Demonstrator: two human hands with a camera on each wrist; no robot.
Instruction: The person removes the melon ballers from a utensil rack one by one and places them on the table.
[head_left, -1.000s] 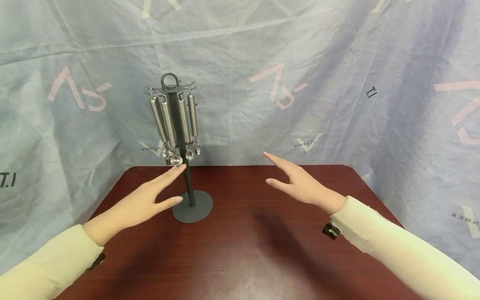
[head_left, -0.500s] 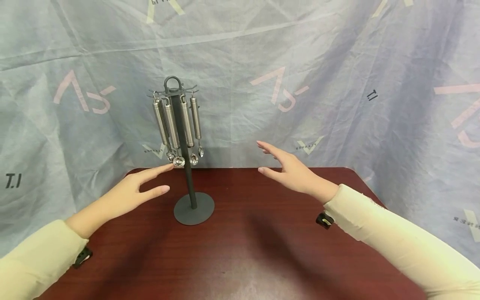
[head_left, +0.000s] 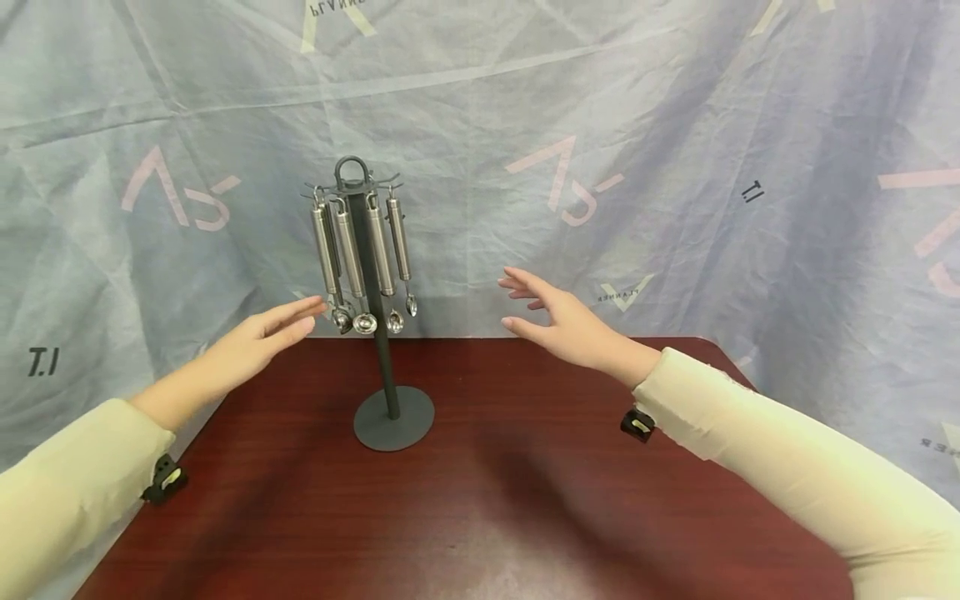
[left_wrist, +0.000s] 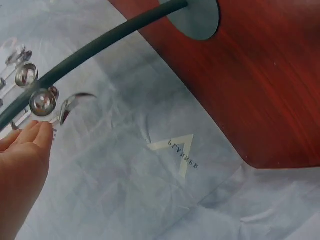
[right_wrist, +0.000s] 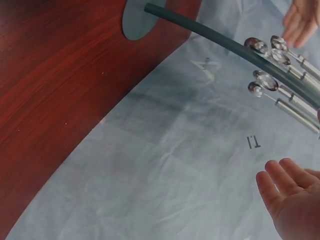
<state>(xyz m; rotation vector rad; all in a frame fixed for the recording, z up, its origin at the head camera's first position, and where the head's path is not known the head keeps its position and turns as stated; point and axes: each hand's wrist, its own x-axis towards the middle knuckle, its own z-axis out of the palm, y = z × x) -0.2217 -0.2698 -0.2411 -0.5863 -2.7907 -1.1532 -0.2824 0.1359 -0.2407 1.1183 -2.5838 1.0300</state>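
Note:
A dark grey stand (head_left: 386, 367) with a round base and a looped top holds several steel utensils (head_left: 349, 254). They have thick tubular handles and small shiny round bowls, and hang from hooks around the top. My left hand (head_left: 255, 343) is just left of the stand, its fingertips right by the lowest bowls in the head view. In the left wrist view the fingertips sit close below a shiny bowl (left_wrist: 43, 102). My right hand (head_left: 570, 327) hovers to the right of the stand, fingers loosely bent, thumb apart, holding nothing.
The stand is on a dark red-brown wooden table (head_left: 480, 500), toward its back left. A grey-blue printed cloth (head_left: 465, 125) hangs behind and along both sides. Dark wrist-worn devices (head_left: 637, 424) show below the pale sleeves.
My left hand has drawn left and slightly up, its thumb closer to the fingers. My right hand has moved left and up, toward the stand. The view has tilted slightly.

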